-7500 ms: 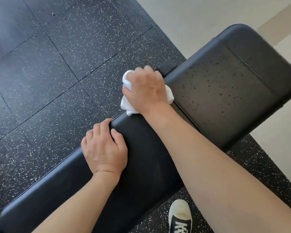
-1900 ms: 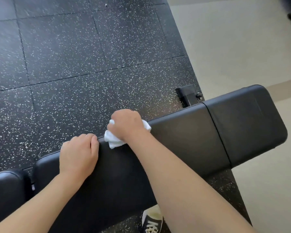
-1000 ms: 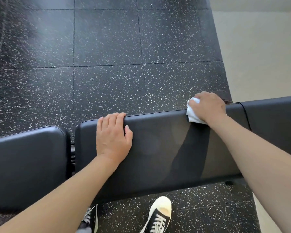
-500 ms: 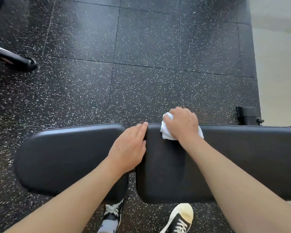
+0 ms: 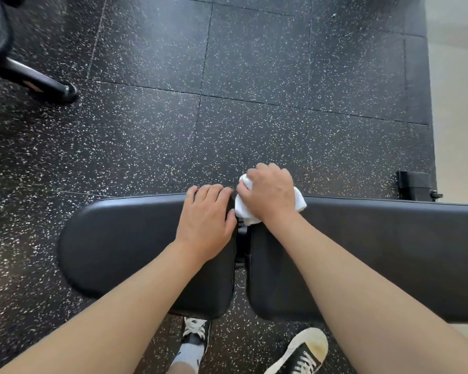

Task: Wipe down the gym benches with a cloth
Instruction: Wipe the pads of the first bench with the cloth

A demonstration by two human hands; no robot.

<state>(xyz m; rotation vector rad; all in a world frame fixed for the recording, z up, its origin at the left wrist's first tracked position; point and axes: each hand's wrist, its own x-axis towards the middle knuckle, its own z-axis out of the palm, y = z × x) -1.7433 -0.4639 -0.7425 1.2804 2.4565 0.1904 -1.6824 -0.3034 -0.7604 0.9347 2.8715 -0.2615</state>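
Wiping at the pad gap: right hand (image 5: 270,194) fingers curled around bunched white cloth (image 5: 299,203), pressed on long back pad's (image 5: 376,252) far-left corner. Left hand (image 5: 206,222) lay flat, fingers relaxed, on seat pad (image 5: 119,238), likely bracing.

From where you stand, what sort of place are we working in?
Most likely a gym. A black padded bench in two sections stands on speckled rubber floor tiles, and part of a machine's base shows at top left. The right hand grips a white cloth at the bench's gap.
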